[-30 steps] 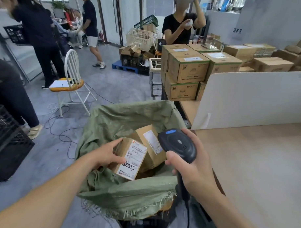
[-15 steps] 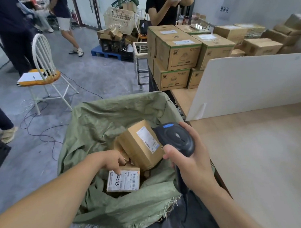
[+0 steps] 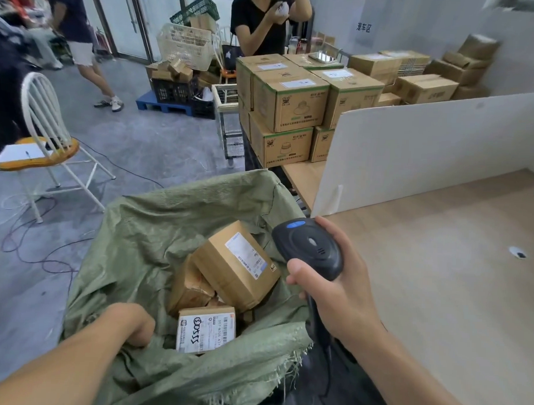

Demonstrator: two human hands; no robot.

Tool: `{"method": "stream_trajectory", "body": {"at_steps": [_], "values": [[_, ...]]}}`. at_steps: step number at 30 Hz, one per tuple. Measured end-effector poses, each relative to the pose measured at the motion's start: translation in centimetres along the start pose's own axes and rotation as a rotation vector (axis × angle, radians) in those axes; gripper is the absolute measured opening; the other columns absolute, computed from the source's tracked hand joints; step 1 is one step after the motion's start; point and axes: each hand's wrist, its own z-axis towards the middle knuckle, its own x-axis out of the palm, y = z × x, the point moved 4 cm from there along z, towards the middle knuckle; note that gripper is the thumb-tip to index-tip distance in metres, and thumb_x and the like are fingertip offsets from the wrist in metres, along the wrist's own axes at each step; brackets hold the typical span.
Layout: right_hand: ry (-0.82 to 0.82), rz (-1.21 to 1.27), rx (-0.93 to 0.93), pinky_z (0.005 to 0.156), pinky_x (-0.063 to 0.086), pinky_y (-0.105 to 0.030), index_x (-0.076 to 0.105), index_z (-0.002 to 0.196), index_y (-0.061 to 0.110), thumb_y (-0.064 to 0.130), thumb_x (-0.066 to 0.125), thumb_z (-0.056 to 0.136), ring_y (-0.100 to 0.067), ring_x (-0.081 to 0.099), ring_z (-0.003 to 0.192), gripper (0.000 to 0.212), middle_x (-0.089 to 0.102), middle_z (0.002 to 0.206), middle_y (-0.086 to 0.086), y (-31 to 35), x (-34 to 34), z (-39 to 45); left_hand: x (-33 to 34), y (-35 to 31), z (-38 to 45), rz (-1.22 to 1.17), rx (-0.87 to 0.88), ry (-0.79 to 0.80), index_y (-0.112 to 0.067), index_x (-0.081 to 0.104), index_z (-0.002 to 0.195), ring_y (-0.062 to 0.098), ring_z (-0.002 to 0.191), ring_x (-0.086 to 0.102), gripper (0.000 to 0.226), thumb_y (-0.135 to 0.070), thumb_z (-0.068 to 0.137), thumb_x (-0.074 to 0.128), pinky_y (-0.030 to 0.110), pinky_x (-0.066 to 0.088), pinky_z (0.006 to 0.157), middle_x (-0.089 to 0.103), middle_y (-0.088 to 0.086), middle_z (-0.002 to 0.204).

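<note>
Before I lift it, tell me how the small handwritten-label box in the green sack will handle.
The small box looks like square-edged cardboard, so probably rigid. Its size suggests light. Resting against loose sack fabric, it may slide.

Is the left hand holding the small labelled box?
No, the small box lies in the sack, apart from the left hand.

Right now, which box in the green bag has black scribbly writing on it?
The small box lying flat nearest the left hand; the bigger tilted box beside the scanner shows only printed labels.
</note>
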Motion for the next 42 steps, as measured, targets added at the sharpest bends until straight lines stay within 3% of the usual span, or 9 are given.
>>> {"method": "stream_trajectory", "body": {"at_steps": [6,9,13,18,23,26,31,38,42], "values": [[0.023,-0.004,0.0,0.078,0.054,-0.036,0.056,0.124,0.054,0.042,0.086,0.061,-0.027,0.075,0.095,0.071,0.073,0.115,-0.003,-0.1,0.5,-0.5,-2.1,-0.1,-1.2,-0.19,0.023,-0.149,-0.006,0.061,0.133,0.027,0.124,0.06,0.045,-0.03,0.099,0.046,0.032,0.047,0.1,0.061,0.011,0.139],[0.034,0.003,-0.01,0.077,0.054,-0.036,0.056,0.124,0.054,0.041,0.086,0.062,-0.027,0.075,0.094,0.07,0.074,0.112,-0.004,0.1,0.5,-0.8,-4.6,-1.1,-1.5,-0.271,0.06,-0.274,-0.013,0.069,0.106,0.025,0.105,0.067,0.037,-0.04,0.088,0.051,0.033,0.053,0.088,0.071,0.005,0.115],[0.045,0.005,-0.022,0.076,0.054,-0.034,0.056,0.128,0.049,0.041,0.086,0.064,-0.025,0.074,0.092,0.072,0.074,0.11,-0.005,0.5,-0.2,-1.7,-7.4,-3.9,-3.3,-0.284,0.073,-0.403,-0.018,0.057,0.077,0.021,0.086,0.063,0.025,-0.039,0.09,0.052,0.03,0.043,0.065,0.063,-0.003,0.084],[0.037,0.017,-0.046,0.074,0.053,-0.031,0.054,0.135,0.041,0.042,0.084,0.063,-0.024,0.076,0.094,0.078,0.073,0.119,0.004,1.4,-2.6,-3.7,-9.0,-7.0,-5.7,-0.319,0.085,-0.501,-0.021,0.066,0.094,0.018,0.09,0.063,0.03,-0.048,0.09,0.054,0.033,0.047,0.073,0.067,-0.006,0.094],[0.001,0.02,-0.082,0.077,0.056,-0.031,0.052,0.138,0.036,0.039,0.083,0.063,-0.021,0.075,0.093,0.082,0.074,0.115,0.0,2.4,-7.2,-7.4,-10.6,-11.8,-10.9,-0.338,0.109,-0.678,-0.026,0.062,0.089,0.016,0.09,0.062,0.026,-0.047,0.095,0.048,0.03,0.041,0.063,0.067,-0.006,0.097],[-0.043,0.01,-0.106,0.074,0.055,-0.03,0.052,0.138,0.037,0.04,0.083,0.062,-0.021,0.076,0.093,0.082,0.076,0.111,-0.001,3.0,-11.4,-10.7,-11.5,-16.8,-14.9,-0.356,0.162,-0.777,-0.027,0.061,0.114,0.021,0.109,0.06,0.034,-0.052,0.099,0.044,0.031,0.042,0.071,0.065,-0.003,0.121],[-0.19,-0.013,-0.123,0.081,0.059,-0.03,0.055,0.137,0.033,0.041,0.084,0.06,-0.018,0.075,0.1,0.083,0.074,0.116,0.005,4.0,-21.0,-18.3,-12.2,-28.0,-22.1,-0.402,0.351,-0.946,-0.027,0.047,0.147,0.023,0.132,0.05,0.061,-0.062,0.097,0.045,0.041,0.048,0.1,0.051,-0.002,0.149],[-0.445,-0.028,-0.121,0.067,0.053,-0.019,0.059,0.125,0.041,0.039,0.081,0.057,-0.022,0.075,0.087,0.072,0.074,0.112,0.007,5.5,-34.8,-29.0,-12.1,-46.2,-30.4,-0.378,0.613,-1.03,-0.023,0.045,0.15,0.025,0.138,0.047,0.068,-0.066,0.097,0.044,0.039,0.043,0.106,0.05,0.001,0.151],[-0.628,-0.064,-0.116,0.07,0.054,-0.031,0.058,0.128,0.039,0.043,0.082,0.054,-0.027,0.075,0.092,0.079,0.074,0.115,0.004,5.9,-41.6,-34.2,-11.7,-55.4,-34.2,-0.333,0.759,-1.065,-0.025,0.047,0.148,0.022,0.137,0.047,0.066,-0.065,0.096,0.047,0.036,0.042,0.106,0.049,-0.004,0.152]]}}
